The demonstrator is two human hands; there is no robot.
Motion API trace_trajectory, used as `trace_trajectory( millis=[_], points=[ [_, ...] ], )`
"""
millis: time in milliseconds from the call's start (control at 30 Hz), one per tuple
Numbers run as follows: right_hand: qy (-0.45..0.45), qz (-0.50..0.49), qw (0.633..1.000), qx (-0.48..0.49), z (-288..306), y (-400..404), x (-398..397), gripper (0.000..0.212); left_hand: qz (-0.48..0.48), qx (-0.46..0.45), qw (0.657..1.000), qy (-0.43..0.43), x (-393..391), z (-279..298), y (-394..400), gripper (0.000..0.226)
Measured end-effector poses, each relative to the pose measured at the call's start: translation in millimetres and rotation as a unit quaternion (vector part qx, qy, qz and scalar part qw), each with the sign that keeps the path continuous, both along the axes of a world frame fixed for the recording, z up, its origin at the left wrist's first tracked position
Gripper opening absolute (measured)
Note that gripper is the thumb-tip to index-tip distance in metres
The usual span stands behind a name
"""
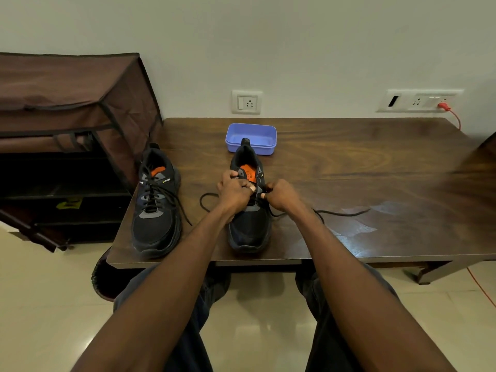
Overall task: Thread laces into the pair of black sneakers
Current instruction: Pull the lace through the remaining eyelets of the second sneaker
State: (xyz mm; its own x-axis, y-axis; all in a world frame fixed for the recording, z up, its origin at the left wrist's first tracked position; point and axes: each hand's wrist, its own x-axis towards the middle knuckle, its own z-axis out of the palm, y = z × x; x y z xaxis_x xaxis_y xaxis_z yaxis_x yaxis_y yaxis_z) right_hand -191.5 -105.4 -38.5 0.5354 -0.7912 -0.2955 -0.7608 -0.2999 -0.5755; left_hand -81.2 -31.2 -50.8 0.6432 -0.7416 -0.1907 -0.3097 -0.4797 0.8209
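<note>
where hands (255,194) meet, unlaced sneaker (248,226)

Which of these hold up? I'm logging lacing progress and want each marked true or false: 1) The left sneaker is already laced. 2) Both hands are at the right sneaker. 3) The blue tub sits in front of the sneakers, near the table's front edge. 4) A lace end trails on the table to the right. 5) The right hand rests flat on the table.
1) True: the left sneaker has laces crossed up its eyelets.
2) True: the left hand and right hand work at the right sneaker.
3) False: the blue tub sits behind the sneakers, toward the wall.
4) True: the lace runs rightward across the table.
5) False: its fingers are curled, pinching the lace at the eyelets.
</note>
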Motion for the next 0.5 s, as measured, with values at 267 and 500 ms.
trace_trajectory(
  millis=[267, 500],
  points=[
    [0.000, 0.022, 1.000, -0.020, 3.4, 5.4, -5.7, 0.018, 0.101, -0.009, 0.988, 0.113, -1.9, -4.0, -0.6, 0.081],
    [-0.083, -0.032, 0.996, 0.009, 15.7, 5.2, -4.8, 0.008, -0.097, 0.049, 0.988, -0.107, 7.9, 16.2, 9.0, 0.041]
  ],
)
